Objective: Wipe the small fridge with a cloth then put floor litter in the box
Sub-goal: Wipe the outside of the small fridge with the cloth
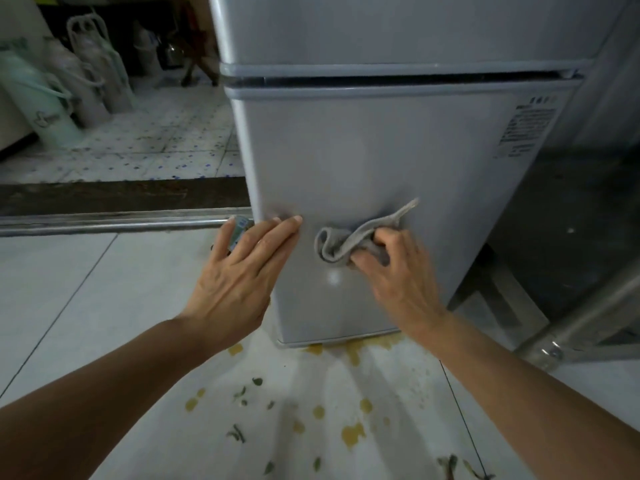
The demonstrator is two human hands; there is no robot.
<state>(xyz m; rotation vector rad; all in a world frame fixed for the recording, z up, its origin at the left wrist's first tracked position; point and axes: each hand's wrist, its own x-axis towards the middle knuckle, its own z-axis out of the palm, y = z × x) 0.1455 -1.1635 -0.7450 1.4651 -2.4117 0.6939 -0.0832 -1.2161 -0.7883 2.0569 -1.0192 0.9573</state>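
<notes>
Head view, right hand (pixel 398 278) gripping a bunched grey cloth (pixel 349 242) against the small fridge (pixel 363 150) lower door, left hand (pixel 242 271) flat, fingers straight, on its left edge, leaf litter (pixel 239 433) on floor below.

The fridge (pixel 363 150) is running out of frame at the top, and the print on its label (pixel 530 124) is too small to read. The left hand (pixel 242 271) is hiding most of a small packet (pixel 241 225) beside the fridge corner.
</notes>
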